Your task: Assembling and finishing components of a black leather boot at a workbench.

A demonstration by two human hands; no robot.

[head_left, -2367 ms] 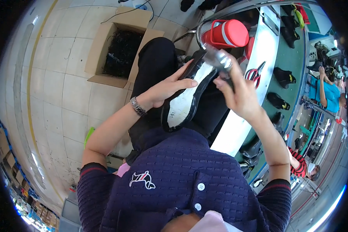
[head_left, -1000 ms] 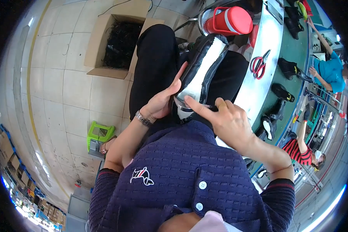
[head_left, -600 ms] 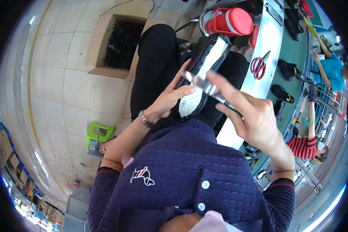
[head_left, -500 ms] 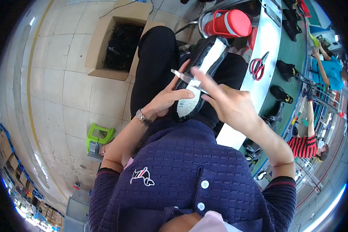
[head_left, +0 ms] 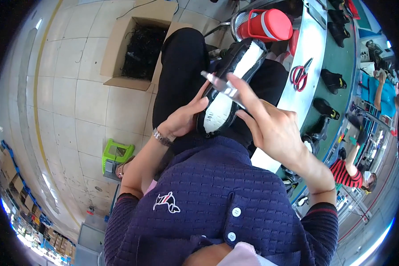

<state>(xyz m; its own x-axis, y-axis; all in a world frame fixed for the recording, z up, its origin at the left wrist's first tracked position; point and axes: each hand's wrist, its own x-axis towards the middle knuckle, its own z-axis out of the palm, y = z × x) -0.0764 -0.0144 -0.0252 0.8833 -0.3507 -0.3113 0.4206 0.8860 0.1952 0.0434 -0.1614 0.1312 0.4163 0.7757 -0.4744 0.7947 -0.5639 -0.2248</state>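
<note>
An unsoled black shoe [head_left: 218, 108] lies bottom up across my thighs, its white underside facing me and its black edge folded in all round. My left hand [head_left: 184, 116] grips its left side near the lower end, thumb along the edge. Above the shoe's middle, my right hand [head_left: 272, 126] is closed on a flat metal blade [head_left: 225, 90], like a knife, held between forefinger and thumb. The blade crosses the shoe slantwise and is smeared by motion. Its handle is hidden in my hand, and I cannot tell whether it touches the shoe.
Red-handled scissors [head_left: 300, 77] lie on the silvery bench edge [head_left: 303, 48] at right. Several black shoes [head_left: 332, 81] stand on the green belt beyond. A red jug [head_left: 275, 24] stands ahead. A cardboard box [head_left: 113, 53] with black scraps and a green stool [head_left: 118, 153] are left.
My left thumb has drawn back from the white underside to the shoe's edge. The right hand and blade have shifted slightly. At far right, a co-worker in red stripes has lowered an arm.
</note>
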